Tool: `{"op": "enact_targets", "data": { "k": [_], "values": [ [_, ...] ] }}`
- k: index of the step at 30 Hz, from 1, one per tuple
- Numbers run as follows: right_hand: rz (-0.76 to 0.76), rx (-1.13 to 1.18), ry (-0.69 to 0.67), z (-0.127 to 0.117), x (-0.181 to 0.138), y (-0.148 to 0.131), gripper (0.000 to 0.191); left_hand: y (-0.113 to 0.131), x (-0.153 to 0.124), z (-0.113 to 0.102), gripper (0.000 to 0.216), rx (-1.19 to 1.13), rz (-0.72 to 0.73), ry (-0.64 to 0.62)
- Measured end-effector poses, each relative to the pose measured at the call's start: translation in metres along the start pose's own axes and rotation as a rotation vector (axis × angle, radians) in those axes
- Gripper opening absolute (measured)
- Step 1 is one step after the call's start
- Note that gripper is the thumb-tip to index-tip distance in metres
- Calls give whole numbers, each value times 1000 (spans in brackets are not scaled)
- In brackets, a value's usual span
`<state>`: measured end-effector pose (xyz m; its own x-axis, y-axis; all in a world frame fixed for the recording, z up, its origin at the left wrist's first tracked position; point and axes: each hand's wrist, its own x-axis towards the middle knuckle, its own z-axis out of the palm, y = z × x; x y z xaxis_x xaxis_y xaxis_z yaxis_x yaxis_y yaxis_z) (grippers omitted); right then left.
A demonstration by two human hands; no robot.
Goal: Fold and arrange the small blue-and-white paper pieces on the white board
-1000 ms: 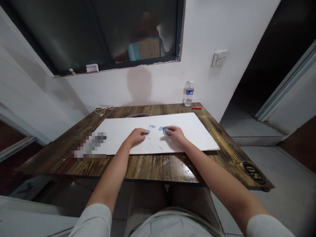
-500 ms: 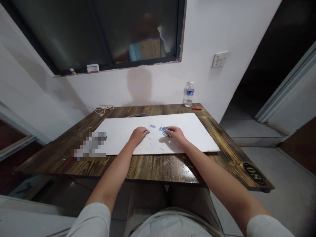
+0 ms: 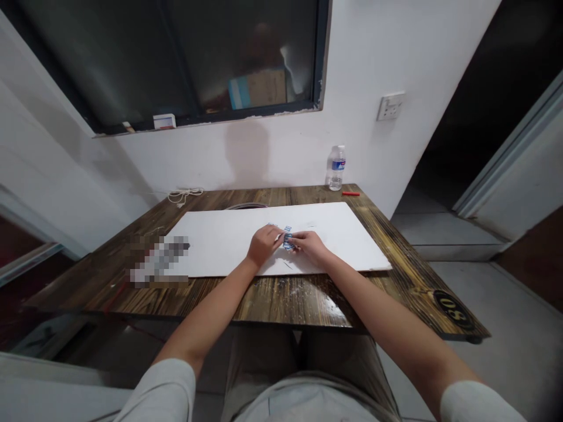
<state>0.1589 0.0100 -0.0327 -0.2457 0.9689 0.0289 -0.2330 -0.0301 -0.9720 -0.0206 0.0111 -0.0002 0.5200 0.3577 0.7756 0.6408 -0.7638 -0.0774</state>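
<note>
My right hand (image 3: 311,245) pinches a small blue openwork piece (image 3: 288,240), like a thin lattice of little frames, low over a white board (image 3: 220,240). From the other side my left hand (image 3: 265,243) has its fingertips closed together at the edge of this piece. Whether the left fingers grip the piece or a tiny bit beside it cannot be made out. Just beyond the left fingers, another bit of blue lattice (image 3: 272,225) shows, mostly hidden by the hand. A dark thin mark or sliver (image 3: 287,265) shows on the board near my wrists.
The board lies on a dark wooden table (image 3: 281,299). Toward the wall stand a plastic water bottle (image 3: 337,168), a red pen-like stick (image 3: 350,194) and a coiled white cable (image 3: 185,194). A blurred patch (image 3: 160,261) covers something at the board's left end. A round number plate (image 3: 453,309) marks the right corner.
My left hand has moved right, from apart to meeting the blue lattice piece at my right fingertips. The right hand has barely shifted.
</note>
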Motion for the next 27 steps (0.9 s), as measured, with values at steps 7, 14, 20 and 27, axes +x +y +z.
{"op": "enact_targets", "data": {
  "k": [7, 14, 20, 27],
  "values": [
    [15, 190, 34, -8, 9, -4, 35, 9, -1, 5, 23, 47, 118, -175],
    [-1, 131, -3, -4, 6, -7, 44, 7, -1, 3, 25, -27, 34, -254],
    [-61, 65, 216, -12, 9, -10, 38, 6, -3, 12, 24, -81, -98, -273],
    [-108, 71, 311, -17, 7, -13, 39, 0, -12, 19, 58, -48, -302, -620]
  ]
}}
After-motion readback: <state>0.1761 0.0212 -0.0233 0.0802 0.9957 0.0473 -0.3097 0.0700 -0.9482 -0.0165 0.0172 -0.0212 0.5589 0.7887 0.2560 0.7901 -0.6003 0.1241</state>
